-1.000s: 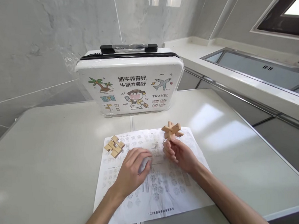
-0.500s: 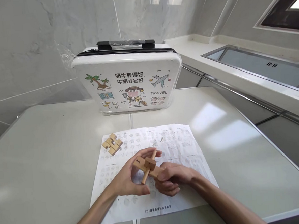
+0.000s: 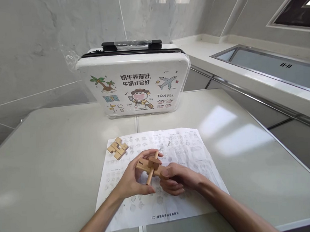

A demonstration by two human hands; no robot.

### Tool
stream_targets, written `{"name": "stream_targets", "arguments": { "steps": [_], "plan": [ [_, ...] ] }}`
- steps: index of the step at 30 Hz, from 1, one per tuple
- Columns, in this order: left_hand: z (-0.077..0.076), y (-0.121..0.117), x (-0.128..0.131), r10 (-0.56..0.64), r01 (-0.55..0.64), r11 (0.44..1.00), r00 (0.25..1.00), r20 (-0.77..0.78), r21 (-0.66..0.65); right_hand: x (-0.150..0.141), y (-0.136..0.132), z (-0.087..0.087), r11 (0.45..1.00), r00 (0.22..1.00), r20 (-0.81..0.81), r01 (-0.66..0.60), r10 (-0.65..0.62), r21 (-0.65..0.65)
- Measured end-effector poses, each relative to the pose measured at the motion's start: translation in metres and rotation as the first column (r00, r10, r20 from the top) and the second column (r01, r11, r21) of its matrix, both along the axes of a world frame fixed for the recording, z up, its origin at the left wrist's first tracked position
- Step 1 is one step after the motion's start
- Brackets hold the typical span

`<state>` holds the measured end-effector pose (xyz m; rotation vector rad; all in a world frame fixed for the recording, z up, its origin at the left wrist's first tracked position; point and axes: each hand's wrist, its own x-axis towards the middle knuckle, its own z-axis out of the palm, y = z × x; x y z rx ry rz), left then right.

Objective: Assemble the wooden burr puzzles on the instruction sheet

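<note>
A partly joined wooden burr puzzle (image 3: 153,163) sits between my two hands above the printed sheet. It has a flat bar marked with a dark number, a crossing block and a round stick slanting through. My left hand (image 3: 132,175) curves around its left end, fingers behind it and touching near the stick's top, thumb stretched below. My right hand (image 3: 178,177) is closed, pinching the bar's right end between thumb and fingers. Several more wooden puzzle pieces (image 3: 117,148) lie together at the sheet's upper left corner.
The creased paper sheet (image 3: 187,206) with printed diagrams lies on the pale table (image 3: 55,164). Behind it stands a white plastic-wrapped case (image 3: 110,69) with cartoon prints and a black handle. A counter with a sink (image 3: 270,65) runs along the right.
The view has shifted slightly. Both hands and the puzzle sit a little higher and further left in view, and the puzzle is tilted slightly differently. The grip looks the same.
</note>
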<state>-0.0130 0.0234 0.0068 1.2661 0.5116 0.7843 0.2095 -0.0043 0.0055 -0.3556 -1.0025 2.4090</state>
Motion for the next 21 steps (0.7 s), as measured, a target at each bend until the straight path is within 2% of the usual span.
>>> {"name": "stream_targets", "arguments": {
  "steps": [9, 14, 17, 21],
  "plan": [
    [-0.001, -0.002, -0.002, -0.054, 0.054, 0.999, 0.997, -0.047, 0.001, 0.000, -0.002, -0.001, 0.994, 0.996, 0.078, 0.037, -0.045, 0.099],
    [-0.003, -0.002, -0.002, -0.053, 0.051, 0.997, 0.998, -0.031, -0.061, -0.001, -0.002, 0.000, 0.986, 0.991, 0.103, 0.071, -0.087, 0.153],
    [0.004, -0.002, 0.000, -0.048, 0.041, 0.995, 0.996, -0.072, -0.095, -0.001, -0.002, 0.000, 0.984, 0.987, 0.116, 0.093, -0.111, 0.151],
    [0.017, -0.002, 0.004, 0.017, -0.023, 0.999, 0.987, -0.158, -0.040, -0.001, -0.002, -0.002, 0.971, 0.974, 0.127, 0.162, -0.186, 0.176]
  ]
}}
